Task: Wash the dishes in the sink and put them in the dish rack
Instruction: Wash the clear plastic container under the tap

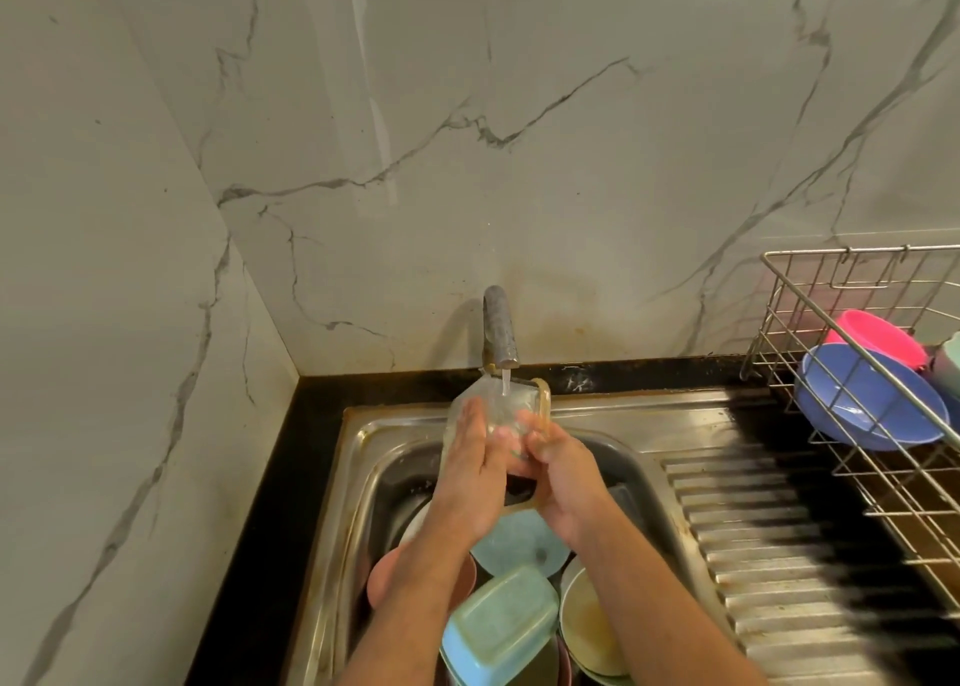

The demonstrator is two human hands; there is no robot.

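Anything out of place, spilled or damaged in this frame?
Nothing is spilled or broken. Both hands, left hand and right hand, hold a clear container under the running tap. Brownish staining marks the wall behind the tap.

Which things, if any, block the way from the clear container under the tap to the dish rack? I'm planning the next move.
Nothing visible does. Both hands, left and right, hold the clear container; only the bare ribbed drainboard lies between it and the dish rack.
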